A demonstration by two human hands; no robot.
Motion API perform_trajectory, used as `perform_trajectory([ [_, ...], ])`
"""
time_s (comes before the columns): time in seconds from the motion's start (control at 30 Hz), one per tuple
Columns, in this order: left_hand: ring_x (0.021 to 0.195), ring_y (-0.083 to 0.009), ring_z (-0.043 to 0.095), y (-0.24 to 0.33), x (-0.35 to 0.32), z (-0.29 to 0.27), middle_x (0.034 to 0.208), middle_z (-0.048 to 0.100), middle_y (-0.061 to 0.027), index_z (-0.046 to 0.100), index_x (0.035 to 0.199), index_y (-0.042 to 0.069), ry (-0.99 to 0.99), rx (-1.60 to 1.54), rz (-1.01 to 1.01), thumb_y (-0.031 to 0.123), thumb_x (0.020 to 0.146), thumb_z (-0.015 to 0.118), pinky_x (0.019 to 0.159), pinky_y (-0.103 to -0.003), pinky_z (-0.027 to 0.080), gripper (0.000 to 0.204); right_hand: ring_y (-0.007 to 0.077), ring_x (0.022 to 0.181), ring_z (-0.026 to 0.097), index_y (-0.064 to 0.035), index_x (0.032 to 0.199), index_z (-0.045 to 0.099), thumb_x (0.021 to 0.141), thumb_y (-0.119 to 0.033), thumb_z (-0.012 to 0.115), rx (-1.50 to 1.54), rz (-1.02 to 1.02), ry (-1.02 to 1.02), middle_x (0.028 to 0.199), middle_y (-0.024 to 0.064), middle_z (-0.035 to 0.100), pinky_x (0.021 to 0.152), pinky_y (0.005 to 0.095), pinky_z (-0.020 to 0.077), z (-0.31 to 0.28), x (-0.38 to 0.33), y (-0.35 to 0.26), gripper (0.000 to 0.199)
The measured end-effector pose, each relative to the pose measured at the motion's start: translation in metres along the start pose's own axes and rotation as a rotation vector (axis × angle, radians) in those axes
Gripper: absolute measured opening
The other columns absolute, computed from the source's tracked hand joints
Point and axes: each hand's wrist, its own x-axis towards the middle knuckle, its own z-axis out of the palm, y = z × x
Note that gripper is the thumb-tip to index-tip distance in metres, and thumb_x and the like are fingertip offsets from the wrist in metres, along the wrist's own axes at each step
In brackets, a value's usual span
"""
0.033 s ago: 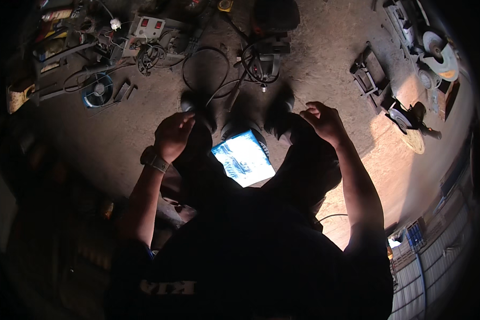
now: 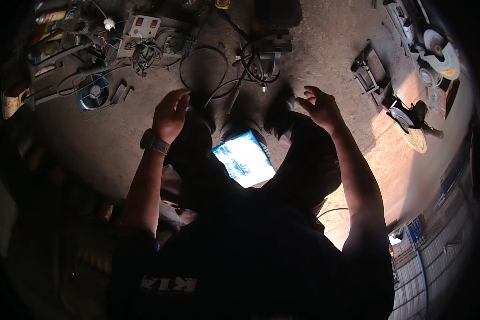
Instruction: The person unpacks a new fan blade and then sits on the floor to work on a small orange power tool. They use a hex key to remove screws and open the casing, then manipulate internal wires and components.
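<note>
1. Hold left hand (image 2: 170,116) and right hand (image 2: 321,110) loosely raised, one above each of the legs (image 2: 310,154) — empty as far as shown, with fingers slightly curled and partly apart.
2. Look for packet (image 2: 245,160) between the legs, below both hands and touched by neither; for a steady grip, best take opposite edges.
3. Mind the looped cable (image 2: 204,48) ahead on the floor (image 2: 330,53).
4. Cannot make out packet's surface, washed out by glare, or its support.
5. Cannot see undersides of fingers — nor much at lower left, lost in shadow.
</note>
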Motion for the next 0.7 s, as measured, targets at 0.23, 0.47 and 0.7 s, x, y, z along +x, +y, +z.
perform_trajectory([
  [0.23, 0.110, -0.0258, 0.072, -0.093, 0.163, 0.113, 0.120, 0.075, -0.0113, 0.069, 0.128, 0.008, 0.330, -0.034, 0.422, 0.016, 0.103, 0.066, 0.094, -0.037, 0.056, 0.026, 0.0476, 0.111, 0.069, -0.0008, 0.126, 0.063, 0.093, -0.037, 0.073, 0.012, 0.003, 0.295, 0.117, 0.0276, 0.073, 0.097, 0.0518, 0.0554, 0.124, 0.144, 0.012, 0.051],
  [0.47, 0.117, -0.0357, 0.065, -0.016, 0.171, 0.091, 0.126, 0.067, -0.0166, 0.064, 0.129, 0.005, 0.393, 0.074, 0.721, 0.025, 0.092, 0.077, 0.100, -0.047, 0.051, 0.044, 0.0533, 0.110, 0.066, -0.0005, 0.128, 0.057, 0.094, -0.029, 0.068, 0.189, -0.075, 0.682, 0.112, 0.0333, 0.071, 0.094, 0.0580, 0.0528, 0.171, 0.173, 0.041, 0.046],
  [0.7, 0.083, -0.0148, 0.070, 0.009, 0.159, 0.114, 0.095, 0.077, -0.0074, 0.074, 0.109, 0.004, 0.416, -0.540, 0.665, 0.020, 0.100, 0.073, 0.075, -0.029, 0.054, 0.018, 0.0515, 0.112, 0.067, 0.0008, 0.135, 0.052, 0.092, -0.031, 0.076, 0.111, 0.007, 0.699, 0.115, 0.0328, 0.071, 0.097, 0.0572, 0.0516, 0.182, 0.157, 0.034, 0.058],
])
